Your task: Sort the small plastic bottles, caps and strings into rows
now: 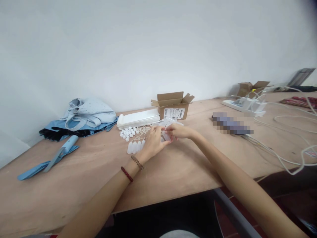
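My left hand (154, 141) and my right hand (180, 131) meet over the table, fingertips close together. Both have closed fingers around something small and pale that I cannot make out. Translucent plastic pieces (173, 121) lie just behind and under the right hand. Left of my left hand, several white tags (135, 147) with thin cords lie in a row. Behind them is a heap of small white caps (128, 133) beside a tangle of cream-coloured cord (143, 130). A stack of flat white sheets or sleeves (139, 117) lies farther back.
An open cardboard box (170, 110) stands against the wall. At left lie a blue folded umbrella (69, 143) and a light blue cloth bag (91, 114). To the right are a partly pixelated phone (230, 125), a power strip (232, 105), white cables (277, 155) and another box (245, 89).
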Available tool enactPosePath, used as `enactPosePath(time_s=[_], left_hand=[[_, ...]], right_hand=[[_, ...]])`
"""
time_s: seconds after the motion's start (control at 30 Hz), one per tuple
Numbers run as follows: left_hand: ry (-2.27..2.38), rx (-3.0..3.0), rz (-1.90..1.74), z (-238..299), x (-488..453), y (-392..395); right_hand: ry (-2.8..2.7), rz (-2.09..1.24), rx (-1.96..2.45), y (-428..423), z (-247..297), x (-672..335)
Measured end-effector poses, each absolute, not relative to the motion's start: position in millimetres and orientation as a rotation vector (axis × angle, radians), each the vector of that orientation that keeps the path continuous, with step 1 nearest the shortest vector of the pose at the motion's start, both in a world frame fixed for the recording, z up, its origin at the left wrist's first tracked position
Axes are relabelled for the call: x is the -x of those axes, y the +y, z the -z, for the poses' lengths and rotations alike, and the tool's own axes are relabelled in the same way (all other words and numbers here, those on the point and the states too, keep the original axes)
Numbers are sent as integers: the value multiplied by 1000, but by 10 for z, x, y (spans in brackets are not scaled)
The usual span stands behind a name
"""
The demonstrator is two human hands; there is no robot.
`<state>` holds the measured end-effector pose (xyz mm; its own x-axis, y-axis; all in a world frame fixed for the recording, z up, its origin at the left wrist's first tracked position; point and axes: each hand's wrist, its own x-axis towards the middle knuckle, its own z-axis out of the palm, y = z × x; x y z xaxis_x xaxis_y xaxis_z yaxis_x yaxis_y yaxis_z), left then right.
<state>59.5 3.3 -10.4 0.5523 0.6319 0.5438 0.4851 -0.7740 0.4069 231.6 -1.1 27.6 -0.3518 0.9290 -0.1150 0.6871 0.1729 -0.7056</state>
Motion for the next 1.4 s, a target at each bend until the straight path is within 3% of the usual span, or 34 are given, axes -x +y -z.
enactPosePath(time_s=[1.03,1.4], left_hand=[[987,-2658,-688,111,-567,10],[991,-2759,-644,95,-561,-17]], right_hand=[[-2223,-927,1576,67,-132,-2350],[-2125,-144,1821,220,-80,-2590]])
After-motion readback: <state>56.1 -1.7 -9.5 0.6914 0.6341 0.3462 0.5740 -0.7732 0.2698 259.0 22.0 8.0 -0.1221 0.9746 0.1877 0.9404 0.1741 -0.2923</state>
